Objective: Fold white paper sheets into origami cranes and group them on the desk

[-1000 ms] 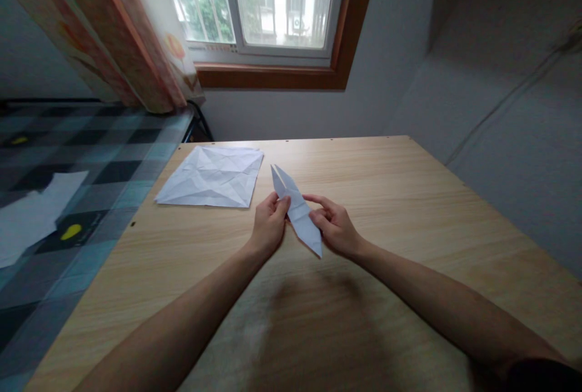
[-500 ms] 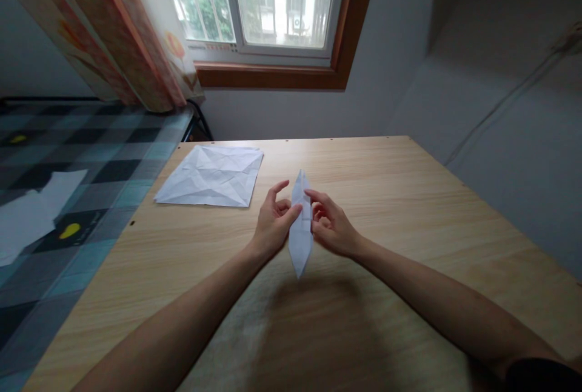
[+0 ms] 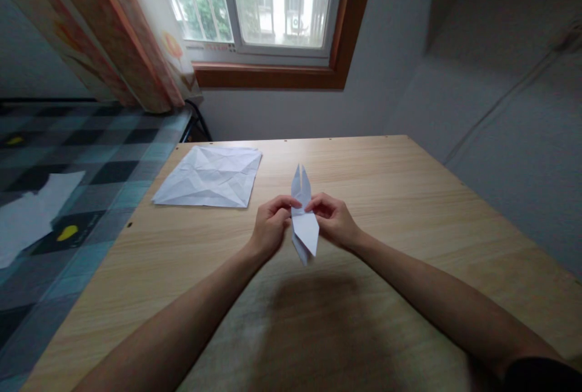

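A folded white paper [image 3: 305,226] is held up over the wooden table, between my two hands. Two narrow points stick up at its far end with a slit between them, and a flap hangs down toward me at the near end. My left hand [image 3: 274,220] pinches its left edge near the middle. On the opposite edge my right hand [image 3: 334,217] pinches it at about the same height. The fingertips behind the paper are partly hidden.
A creased white sheet [image 3: 211,177] lies flat at the table's [image 3: 400,198] back left. Loose white papers [image 3: 34,213] rest on the checked bed cover [image 3: 131,156] to the left. A window and curtain [image 3: 150,53] are beyond.
The near flap of the folded paper has opened downward, and its two far points now show apart. Both hands have gone from a looser hold to pinching its side edges.
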`<action>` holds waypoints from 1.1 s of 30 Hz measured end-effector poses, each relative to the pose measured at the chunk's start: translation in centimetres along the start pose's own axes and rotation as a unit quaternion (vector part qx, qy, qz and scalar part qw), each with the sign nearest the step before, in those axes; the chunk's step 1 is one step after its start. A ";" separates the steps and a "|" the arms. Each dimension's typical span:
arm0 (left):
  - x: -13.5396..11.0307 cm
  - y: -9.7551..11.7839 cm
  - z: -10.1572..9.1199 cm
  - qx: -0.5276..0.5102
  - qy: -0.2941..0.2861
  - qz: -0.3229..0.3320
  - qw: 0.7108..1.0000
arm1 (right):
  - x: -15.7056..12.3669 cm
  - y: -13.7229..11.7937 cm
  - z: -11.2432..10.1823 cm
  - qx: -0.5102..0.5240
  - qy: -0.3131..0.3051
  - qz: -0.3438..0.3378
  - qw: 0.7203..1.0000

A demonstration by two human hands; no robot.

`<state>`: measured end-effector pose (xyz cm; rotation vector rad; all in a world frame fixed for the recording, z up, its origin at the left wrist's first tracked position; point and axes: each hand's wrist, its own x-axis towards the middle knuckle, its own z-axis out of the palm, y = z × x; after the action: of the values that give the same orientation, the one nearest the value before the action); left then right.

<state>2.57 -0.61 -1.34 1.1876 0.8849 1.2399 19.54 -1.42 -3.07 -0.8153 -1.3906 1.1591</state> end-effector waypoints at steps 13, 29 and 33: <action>-0.3 0.5 0.6 0.009 -0.011 -0.006 1.000 | -0.1 -0.8 0.5 0.009 0.061 0.054 0.997; -0.6 0.5 0.6 0.072 -0.069 0.018 0.995 | -0.6 -1.2 0.6 -0.053 0.092 0.025 0.994; -0.7 0.5 0.6 0.049 -0.114 0.022 0.992 | -1.1 -1.4 0.7 -0.102 0.080 -0.027 0.991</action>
<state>2.96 -1.46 -0.79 1.4036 0.7599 1.0791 19.20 -2.99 -2.03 -0.9877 -1.4024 0.8985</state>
